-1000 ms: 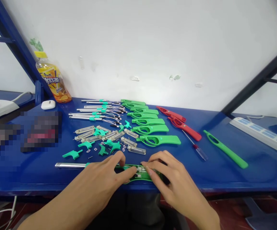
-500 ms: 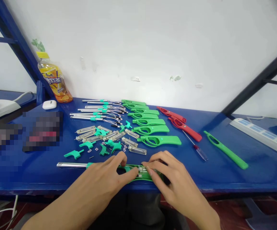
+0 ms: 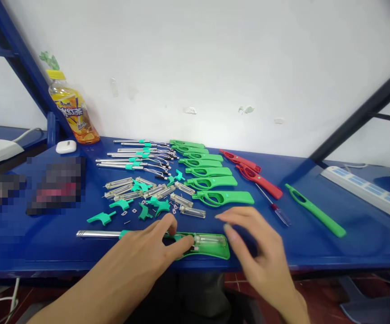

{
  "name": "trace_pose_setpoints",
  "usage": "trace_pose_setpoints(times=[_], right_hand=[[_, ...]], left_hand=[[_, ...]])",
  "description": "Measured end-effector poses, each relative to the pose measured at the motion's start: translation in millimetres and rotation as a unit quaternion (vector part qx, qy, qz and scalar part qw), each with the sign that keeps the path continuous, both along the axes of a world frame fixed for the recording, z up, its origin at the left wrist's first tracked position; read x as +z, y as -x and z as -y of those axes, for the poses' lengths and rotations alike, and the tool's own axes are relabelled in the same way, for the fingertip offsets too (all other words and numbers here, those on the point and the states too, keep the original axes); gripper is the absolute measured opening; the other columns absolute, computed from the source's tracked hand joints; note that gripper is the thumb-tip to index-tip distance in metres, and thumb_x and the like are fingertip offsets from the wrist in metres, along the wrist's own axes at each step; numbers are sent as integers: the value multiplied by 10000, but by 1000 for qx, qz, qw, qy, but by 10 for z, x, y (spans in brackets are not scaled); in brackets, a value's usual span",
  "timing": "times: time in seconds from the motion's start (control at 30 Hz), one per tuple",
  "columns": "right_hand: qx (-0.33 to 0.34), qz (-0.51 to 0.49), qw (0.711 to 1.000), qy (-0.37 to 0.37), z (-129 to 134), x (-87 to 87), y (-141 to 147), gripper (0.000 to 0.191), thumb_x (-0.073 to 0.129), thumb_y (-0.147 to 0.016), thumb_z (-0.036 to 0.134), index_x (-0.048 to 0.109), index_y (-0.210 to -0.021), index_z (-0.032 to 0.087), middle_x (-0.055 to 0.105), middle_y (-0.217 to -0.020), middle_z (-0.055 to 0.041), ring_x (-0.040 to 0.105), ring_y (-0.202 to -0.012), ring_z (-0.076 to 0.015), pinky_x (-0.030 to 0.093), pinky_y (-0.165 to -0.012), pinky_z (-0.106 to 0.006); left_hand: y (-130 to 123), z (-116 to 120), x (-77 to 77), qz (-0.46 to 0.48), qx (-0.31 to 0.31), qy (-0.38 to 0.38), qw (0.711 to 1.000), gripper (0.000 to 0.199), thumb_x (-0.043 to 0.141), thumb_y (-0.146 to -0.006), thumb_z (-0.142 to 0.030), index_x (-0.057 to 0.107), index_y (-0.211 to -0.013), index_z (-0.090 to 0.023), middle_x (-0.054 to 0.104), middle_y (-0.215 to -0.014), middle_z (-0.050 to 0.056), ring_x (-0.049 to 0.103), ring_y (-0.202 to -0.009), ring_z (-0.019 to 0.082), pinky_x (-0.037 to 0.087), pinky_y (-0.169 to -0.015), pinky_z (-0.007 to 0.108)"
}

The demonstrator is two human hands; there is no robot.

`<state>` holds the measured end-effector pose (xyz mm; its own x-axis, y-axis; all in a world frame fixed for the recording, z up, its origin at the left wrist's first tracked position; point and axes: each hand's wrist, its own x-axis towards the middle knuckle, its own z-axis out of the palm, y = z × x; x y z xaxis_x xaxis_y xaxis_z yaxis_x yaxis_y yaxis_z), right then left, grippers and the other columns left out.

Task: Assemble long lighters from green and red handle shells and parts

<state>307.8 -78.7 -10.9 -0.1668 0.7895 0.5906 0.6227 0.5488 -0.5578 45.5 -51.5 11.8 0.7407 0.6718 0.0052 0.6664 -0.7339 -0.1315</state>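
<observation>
A green lighter shell half (image 3: 220, 253) lies open side up near the table's front edge. A clear gas tank (image 3: 210, 240) sits inside its right part, and a silver lighter tube (image 3: 98, 234) with a teal collar sticks out to the left. My left hand (image 3: 154, 245) is closed on the shell's middle, thumb and fingers pressing on the parts there and hiding them. My right hand (image 3: 257, 245) hovers just right of the shell, slightly blurred, thumb and fingers apart, holding nothing.
Behind lie loose clear tanks (image 3: 193, 212), teal triggers (image 3: 100, 218), wired silver tubes (image 3: 115, 166) and a row of green shells (image 3: 238, 197). To the right are red shells (image 3: 262, 182), a screwdriver (image 3: 279, 213), another green shell (image 3: 319, 215) and a power strip (image 3: 366, 189). A drink bottle (image 3: 75, 112) stands back left.
My right hand has let go of the tank's end and moved right, uncovering the tank and the shell's right end. My left hand stays on the shell.
</observation>
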Motion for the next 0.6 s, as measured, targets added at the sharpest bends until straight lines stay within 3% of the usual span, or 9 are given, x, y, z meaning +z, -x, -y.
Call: trace_pose_setpoints(times=[0.07,0.17,0.23,0.33,0.37,0.47,0.53,0.6], right_hand=[[-90,3,993,-76,-29,31,-184,195,590,-1089,219,721,-1200,312,711,-1174,-29,685,-1109,-204,520,-995,-355],[-260,98,951,-139,-64,94,-698,229,615,-1073,366,765,-1209,260,718,-1257,-116,679,-1189,-312,499,-1077,-499],[-358,137,919,-98,-59,97,-1151,371,593,-1063,465,762,-1306,240,724,-1317,-163,677,-1249,-380,508,-1079,-565],[-489,203,847,39,-2,-16,-1798,640,578,-1043,545,660,-1501,106,748,-1258,-276,729,-1183,-447,585,-868,-548],[-495,219,836,85,26,-80,-1964,692,610,-1014,593,687,-1464,73,769,-1170,-293,764,-1086,-458,589,-782,-534],[-517,215,820,116,113,-291,-2263,579,633,-982,672,793,-1281,203,805,-906,-226,761,-645,-387,538,-573,-498],[-541,206,809,100,156,-397,-2328,499,643,-972,686,793,-1200,268,794,-785,-181,660,-450,-324,474,-471,-461],[-526,217,821,52,187,-441,-2319,459,630,-981,661,778,-1185,277,774,-713,-160,621,-402,-311,422,-428,-431]], left_hand=[[-3,-6,26,-3,0,12,1000,925,498,-702,140,647,-1429,-412,662,-1194,82,729,-643,206,579,-526,278],[-1,-14,51,1,-9,20,1000,917,524,-690,123,656,-1432,-399,664,-1240,106,763,-705,243,566,-511,277],[3,-17,44,11,-16,10,1000,922,528,-668,127,661,-1428,-378,663,-1256,121,785,-808,276,565,-527,273],[4,-20,9,33,-18,-7,999,886,543,-653,122,682,-1383,-359,665,-1224,112,784,-884,291,539,-530,258],[2,-18,0,39,-15,-10,999,866,555,-662,118,685,-1372,-359,667,-1199,100,777,-853,274,525,-528,251],[-3,-2,0,50,-7,-19,999,718,629,-783,72,686,-1361,-351,683,-1142,68,738,-710,205,483,-517,238],[-2,21,22,59,-3,-21,998,549,692,-900,-28,687,-1355,-334,703,-1116,59,724,-656,190,465,-502,246],[7,47,50,81,-3,-24,996,422,724,-970,-136,685,-1349,-319,720,-1097,50,729,-642,202,460,-485,267]])
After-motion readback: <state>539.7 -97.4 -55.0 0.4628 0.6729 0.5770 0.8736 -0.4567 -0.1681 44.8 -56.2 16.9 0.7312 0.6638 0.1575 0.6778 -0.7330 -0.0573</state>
